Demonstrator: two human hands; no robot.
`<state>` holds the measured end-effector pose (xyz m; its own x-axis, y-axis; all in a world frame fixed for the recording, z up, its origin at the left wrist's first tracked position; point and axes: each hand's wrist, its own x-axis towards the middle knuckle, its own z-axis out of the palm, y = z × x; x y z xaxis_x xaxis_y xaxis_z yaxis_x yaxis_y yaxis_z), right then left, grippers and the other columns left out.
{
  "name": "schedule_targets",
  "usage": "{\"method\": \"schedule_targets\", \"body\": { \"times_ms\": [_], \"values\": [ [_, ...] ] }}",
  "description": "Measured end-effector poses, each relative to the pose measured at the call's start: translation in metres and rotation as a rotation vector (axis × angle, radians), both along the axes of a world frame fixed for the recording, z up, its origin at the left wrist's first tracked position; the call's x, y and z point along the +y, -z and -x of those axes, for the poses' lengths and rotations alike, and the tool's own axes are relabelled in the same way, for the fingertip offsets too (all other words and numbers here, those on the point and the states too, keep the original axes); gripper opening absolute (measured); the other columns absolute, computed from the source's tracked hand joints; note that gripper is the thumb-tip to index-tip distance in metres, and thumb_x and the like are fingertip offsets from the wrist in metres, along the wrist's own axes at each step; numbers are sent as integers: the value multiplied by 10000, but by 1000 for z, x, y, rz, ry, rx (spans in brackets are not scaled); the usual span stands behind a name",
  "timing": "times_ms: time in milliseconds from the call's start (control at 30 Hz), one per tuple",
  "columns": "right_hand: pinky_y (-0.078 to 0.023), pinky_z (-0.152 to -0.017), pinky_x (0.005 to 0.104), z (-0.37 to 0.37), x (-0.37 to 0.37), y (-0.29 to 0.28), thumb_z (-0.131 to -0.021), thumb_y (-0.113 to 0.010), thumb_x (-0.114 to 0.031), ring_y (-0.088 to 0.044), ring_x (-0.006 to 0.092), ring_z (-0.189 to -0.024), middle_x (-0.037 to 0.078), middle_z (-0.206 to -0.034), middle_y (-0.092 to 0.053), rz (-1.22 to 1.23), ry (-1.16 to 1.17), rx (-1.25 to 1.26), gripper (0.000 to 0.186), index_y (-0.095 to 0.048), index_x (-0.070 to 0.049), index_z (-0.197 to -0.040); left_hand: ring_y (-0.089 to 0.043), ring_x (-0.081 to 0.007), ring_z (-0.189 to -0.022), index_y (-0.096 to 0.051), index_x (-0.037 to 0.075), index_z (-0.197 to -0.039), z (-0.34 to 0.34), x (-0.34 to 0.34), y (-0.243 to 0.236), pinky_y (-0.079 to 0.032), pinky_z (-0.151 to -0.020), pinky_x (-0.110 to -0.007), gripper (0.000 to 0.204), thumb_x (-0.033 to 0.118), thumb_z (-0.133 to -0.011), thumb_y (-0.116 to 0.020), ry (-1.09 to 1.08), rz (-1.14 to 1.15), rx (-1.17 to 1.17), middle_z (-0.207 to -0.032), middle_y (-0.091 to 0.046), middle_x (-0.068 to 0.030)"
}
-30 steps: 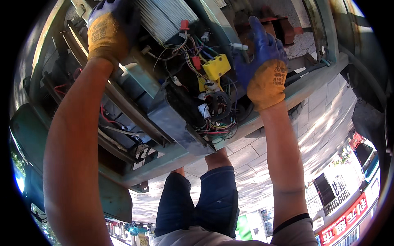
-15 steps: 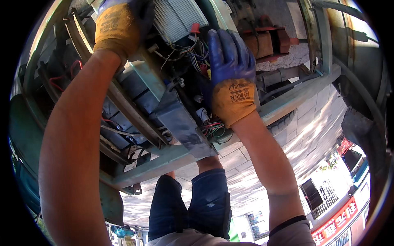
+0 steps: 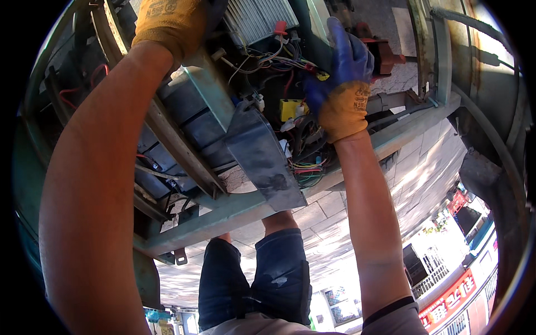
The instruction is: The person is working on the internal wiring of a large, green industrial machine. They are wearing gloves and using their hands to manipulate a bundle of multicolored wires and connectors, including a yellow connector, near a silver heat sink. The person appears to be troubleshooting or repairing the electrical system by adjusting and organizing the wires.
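Note:
My left hand, in a blue-coated glove with an orange cuff, is at the top edge beside a ribbed silver metal box. Its fingers are cut off or in shadow. My right hand wears a matching glove and reaches over a green frame bar, its fingers stretched out and apart. A bundle of thin coloured wires runs from the box toward its thumb side, where a yellow piece shows at the glove. Below lie a yellow block-shaped part and more loose wires.
A dark bent metal plate slants across the green frame. Black battery-like blocks sit between rusty rails on the left. A red-brown metal part is beyond my right hand. Paving shows beneath.
My right hand has moved right, away from the wires, and its fingers have spread. The yellow block and wire bundle now show. My left hand sits higher in the picture.

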<state>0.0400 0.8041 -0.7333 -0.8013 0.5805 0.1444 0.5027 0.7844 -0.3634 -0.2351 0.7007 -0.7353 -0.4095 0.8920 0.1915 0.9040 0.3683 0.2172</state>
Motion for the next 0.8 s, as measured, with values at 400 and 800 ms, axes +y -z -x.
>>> {"method": "schedule_targets", "body": {
  "times_ms": [400,800],
  "values": [
    [-494,-1079,529,5,-11,-32,-825,-876,-196,-606,392,-1276,170,-1370,-661,41,-156,-10,883,-500,-77,-1615,-646,-432,-1187,-749,61,-1202,-1,-3,1,-514,-1066,-536,315,223,-935,-710,5,-3,25,-1196,-719,-191],
    [-625,-788,465,27,-49,-61,-942,-680,-150,-782,369,-998,207,-1361,-703,234,-296,-408,392,-679,-50,-1320,-673,-434,-1164,-752,105,-1236,10,-5,8,-533,-1038,-542,322,242,-945,-737,71,-120,9,-1220,-736,-172]
  ]
}}
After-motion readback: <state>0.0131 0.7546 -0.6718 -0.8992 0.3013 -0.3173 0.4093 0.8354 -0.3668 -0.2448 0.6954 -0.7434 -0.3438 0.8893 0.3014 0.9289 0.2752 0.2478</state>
